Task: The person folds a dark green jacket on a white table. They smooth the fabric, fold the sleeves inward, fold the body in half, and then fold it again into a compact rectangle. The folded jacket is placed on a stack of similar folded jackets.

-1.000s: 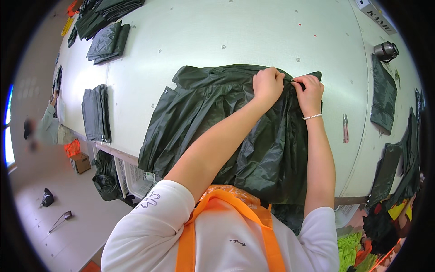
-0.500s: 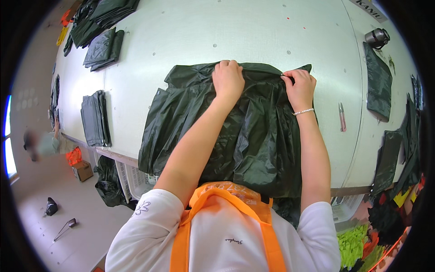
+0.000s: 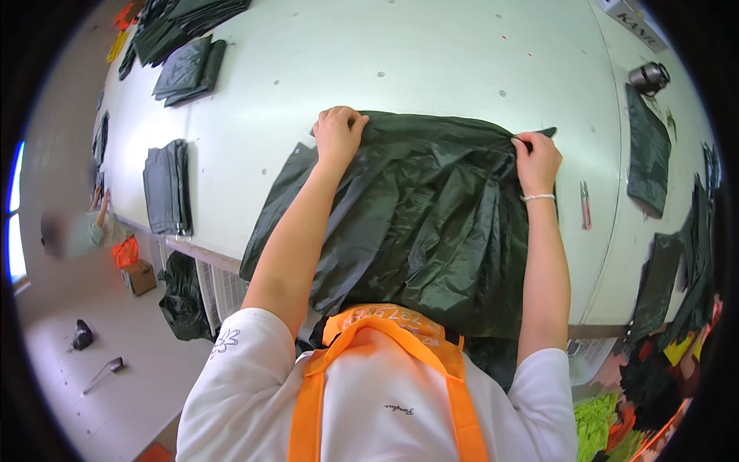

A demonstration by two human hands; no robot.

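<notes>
A dark green, shiny garment-like piece of fabric lies wrinkled across the table in front of me and hangs over its near edge. My left hand is closed on the far edge of the fabric, near its left end. At the right end of that edge, my right hand pinches the fabric between thumb and fingers. The edge runs nearly straight between both hands, and a small pointed corner sticks out past the right one.
Red-handled thread snips lie right of my right arm on the white table. Folded dark pieces sit at left, with more stacked far left. A metal flask stands far right, near another folded dark piece.
My left hand has moved left along the far edge, and the right hand slightly right. The fabric between them is now stretched straighter and flatter.
</notes>
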